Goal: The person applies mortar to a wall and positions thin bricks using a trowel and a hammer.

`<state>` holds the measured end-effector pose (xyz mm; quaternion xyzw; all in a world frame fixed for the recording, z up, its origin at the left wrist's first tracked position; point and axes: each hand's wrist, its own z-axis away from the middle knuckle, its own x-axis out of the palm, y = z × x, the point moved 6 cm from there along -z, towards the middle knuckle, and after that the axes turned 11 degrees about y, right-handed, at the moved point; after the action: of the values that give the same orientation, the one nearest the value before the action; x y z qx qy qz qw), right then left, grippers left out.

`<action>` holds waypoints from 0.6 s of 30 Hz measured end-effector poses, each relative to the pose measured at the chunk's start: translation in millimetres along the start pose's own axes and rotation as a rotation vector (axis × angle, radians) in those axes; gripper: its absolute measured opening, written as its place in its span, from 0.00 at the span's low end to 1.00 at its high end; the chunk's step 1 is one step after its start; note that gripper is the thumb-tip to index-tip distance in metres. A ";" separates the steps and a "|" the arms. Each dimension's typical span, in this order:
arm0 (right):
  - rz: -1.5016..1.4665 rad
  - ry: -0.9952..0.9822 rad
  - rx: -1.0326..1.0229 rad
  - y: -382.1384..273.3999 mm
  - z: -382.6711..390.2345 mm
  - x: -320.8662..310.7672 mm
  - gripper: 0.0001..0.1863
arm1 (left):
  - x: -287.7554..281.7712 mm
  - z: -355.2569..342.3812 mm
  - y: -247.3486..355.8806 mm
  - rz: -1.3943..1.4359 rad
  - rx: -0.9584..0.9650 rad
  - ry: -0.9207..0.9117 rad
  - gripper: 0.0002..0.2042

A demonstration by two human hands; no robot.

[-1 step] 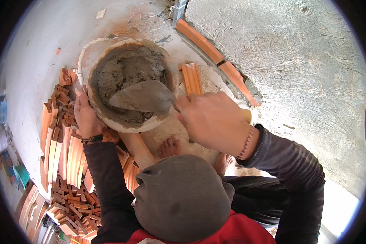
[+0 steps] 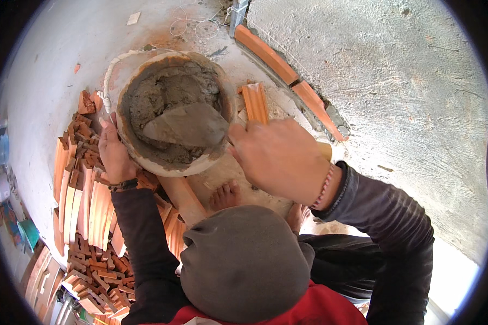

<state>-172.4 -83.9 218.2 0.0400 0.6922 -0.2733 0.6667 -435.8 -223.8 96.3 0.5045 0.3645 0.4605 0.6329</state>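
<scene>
A round bucket [image 2: 134, 158] full of wet grey mortar [image 2: 162, 89] stands on the floor. My right hand [image 2: 284, 157] is closed around the handle of a trowel, which my fingers mostly hide. The trowel's blade [image 2: 187, 125] lies low over the mortar inside the bucket, its tip toward the left wall. Whether the blade touches the mortar is hard to tell. At the bucket's left side my left hand [image 2: 115, 154] grips the rim, near the lower end of a rope handle [image 2: 107, 81].
Stacked orange clay pieces [image 2: 100, 211] rise close to my left forearm. One grooved clay piece [image 2: 256, 103] lies right of the bucket. A row of orange edging [image 2: 265, 54] runs along a rough grey surface [image 2: 396, 92]. My bare foot [image 2: 225, 196] is below the bucket.
The trowel and my right hand have shifted slightly left and away from me, with the blade further over the mortar. My left hand has stayed on the bucket.
</scene>
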 end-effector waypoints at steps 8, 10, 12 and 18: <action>0.360 0.235 -0.295 -23.6 -42.9 -38.4 0.08 | 2.7 -4.1 -4.7 -0.011 0.077 0.102 0.23; 0.432 0.164 -0.268 -25.3 -49.9 -48.0 0.07 | 2.4 -3.9 -9.7 -0.013 0.077 0.126 0.23; 0.488 0.097 -0.256 -30.4 -52.5 -45.5 0.06 | 3.9 -4.3 -11.5 0.040 0.054 0.115 0.22; 0.302 -0.029 -0.256 -19.5 -48.1 -4.5 0.12 | 7.1 1.5 -10.9 0.081 0.003 0.105 0.25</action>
<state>-223.5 -78.3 227.0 0.0544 0.6976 -0.0804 0.7099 -429.9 -218.3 86.0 0.4949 0.3771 0.5112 0.5929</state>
